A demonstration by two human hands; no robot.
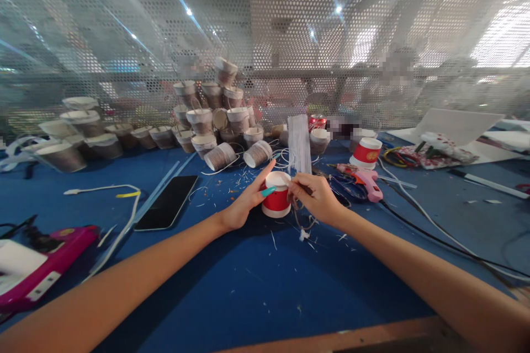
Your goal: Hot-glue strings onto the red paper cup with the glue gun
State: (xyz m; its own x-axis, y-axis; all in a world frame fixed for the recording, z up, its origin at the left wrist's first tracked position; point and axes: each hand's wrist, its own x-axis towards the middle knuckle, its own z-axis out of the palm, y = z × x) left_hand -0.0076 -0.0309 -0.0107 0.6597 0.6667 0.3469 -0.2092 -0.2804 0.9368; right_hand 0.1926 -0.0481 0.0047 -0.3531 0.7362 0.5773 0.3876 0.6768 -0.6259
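A small red paper cup [276, 202] with a white rim and white base stands upright on the blue table in front of me. My left hand [247, 202] is closed around its left side, with the teal-nailed thumb pressed on the red wall. At the cup's right side, near the rim, my right hand [313, 194] pinches a thin brown cord [298, 220]. The cord hangs in a loop below those fingers, and its exact attachment is hidden. A white scrap [304, 235] and thin white trimmings lie close by.
A pink glue gun [368, 183] lies to the right, with another red cup [366, 153] behind it. On the left are a black phone [166, 202] and a magenta power strip [53, 265]. Several brown-and-white cups [200, 121] are stacked at the back, beside clear sticks [298, 143].
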